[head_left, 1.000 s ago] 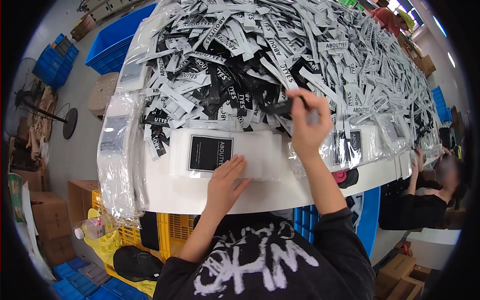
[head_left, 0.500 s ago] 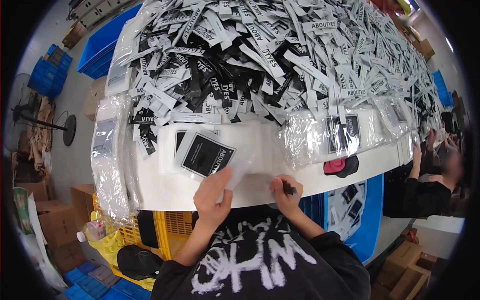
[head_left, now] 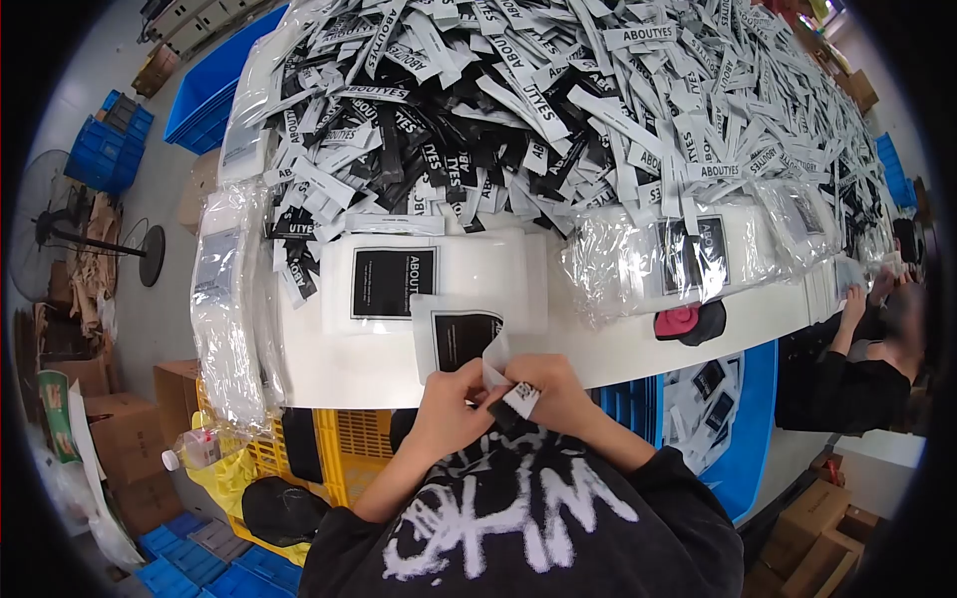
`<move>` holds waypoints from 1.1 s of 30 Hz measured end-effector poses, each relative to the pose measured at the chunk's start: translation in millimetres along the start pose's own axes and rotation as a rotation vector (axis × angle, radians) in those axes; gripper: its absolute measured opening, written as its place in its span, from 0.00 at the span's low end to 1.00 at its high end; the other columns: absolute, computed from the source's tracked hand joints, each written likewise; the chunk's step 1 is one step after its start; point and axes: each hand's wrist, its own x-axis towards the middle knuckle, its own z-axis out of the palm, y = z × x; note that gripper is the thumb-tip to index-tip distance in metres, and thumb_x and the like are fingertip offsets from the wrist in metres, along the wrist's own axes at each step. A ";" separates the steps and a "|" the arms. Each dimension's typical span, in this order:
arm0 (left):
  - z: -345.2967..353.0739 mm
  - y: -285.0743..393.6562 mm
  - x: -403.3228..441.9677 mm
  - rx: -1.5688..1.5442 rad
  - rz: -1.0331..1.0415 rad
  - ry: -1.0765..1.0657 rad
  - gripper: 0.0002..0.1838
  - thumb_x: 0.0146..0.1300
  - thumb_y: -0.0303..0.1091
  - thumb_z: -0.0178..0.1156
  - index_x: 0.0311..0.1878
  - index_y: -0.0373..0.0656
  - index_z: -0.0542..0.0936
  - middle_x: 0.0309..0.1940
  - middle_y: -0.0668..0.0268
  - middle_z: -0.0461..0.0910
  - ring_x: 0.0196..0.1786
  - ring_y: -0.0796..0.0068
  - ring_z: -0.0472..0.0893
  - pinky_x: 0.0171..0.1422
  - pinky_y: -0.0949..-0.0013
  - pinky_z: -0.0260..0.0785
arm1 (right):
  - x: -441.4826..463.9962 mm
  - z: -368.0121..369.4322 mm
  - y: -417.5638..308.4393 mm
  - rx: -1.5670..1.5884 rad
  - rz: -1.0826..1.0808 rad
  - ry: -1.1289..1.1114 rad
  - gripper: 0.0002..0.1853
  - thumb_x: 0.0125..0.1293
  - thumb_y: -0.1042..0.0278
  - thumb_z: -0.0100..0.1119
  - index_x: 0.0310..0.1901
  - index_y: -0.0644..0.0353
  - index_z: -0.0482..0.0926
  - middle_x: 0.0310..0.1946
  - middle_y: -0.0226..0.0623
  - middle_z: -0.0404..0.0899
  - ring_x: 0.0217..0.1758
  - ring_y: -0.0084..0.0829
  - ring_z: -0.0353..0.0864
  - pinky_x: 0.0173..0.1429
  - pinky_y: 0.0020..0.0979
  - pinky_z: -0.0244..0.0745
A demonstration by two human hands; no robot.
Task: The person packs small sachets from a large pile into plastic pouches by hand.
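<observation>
My left hand (head_left: 451, 407) is closed on the edge of a translucent white plastic bag (head_left: 425, 334) with a black printed square, which sticks up in front of me at the table's near edge. Close beside it, touching at the bag's pulled-up edge, my right hand (head_left: 550, 383) is closed on a small black-and-white printed strip (head_left: 521, 400); part of the strip is hidden by the fingers. Beyond the hands lies a flat stack of similar bags (head_left: 488, 269), its top one showing a black square with white lettering.
A large heap of black and white ABOUTYES strips (head_left: 638, 110) covers the table's far side. Clear-wrapped bag packs (head_left: 638, 264) lie right, another (head_left: 227, 299) left. A blue bin (head_left: 743, 439) holds bags. A yellow crate (head_left: 361, 439) stands below. A co-worker (head_left: 847, 369) sits at right.
The bag has come off the stack toward me, and its edge is now between my hands. My right hand has moved left with the strip, meeting my left hand. The view has shifted slightly.
</observation>
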 end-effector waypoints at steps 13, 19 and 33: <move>5.3 5.2 6.3 0.219 0.155 0.169 0.11 0.44 0.22 0.65 0.34 0.35 0.81 0.29 0.57 0.82 0.31 0.66 0.83 0.35 0.69 0.71 | 7.9 6.2 -2.6 -0.383 -0.301 0.219 0.30 0.37 0.78 0.64 0.49 0.72 0.73 0.29 0.42 0.77 0.29 0.39 0.77 0.33 0.35 0.72; 0.8 11.2 13.2 0.410 0.163 0.478 0.20 0.39 0.22 0.66 0.40 0.41 0.76 0.35 0.58 0.81 0.39 0.50 0.80 0.47 0.59 0.70 | 15.5 -7.9 -13.2 -0.279 -0.291 0.407 0.22 0.42 0.80 0.64 0.44 0.70 0.76 0.22 0.37 0.76 0.22 0.32 0.75 0.26 0.28 0.66; 8.3 -1.6 14.6 0.265 0.543 0.167 0.37 0.34 0.38 0.77 0.51 0.49 0.68 0.60 0.54 0.63 0.60 0.46 0.64 0.62 0.49 0.57 | -7.1 -2.4 26.0 0.287 0.086 0.620 0.09 0.63 0.73 0.56 0.28 0.60 0.67 0.19 0.24 0.68 0.20 0.13 0.62 0.24 0.19 0.55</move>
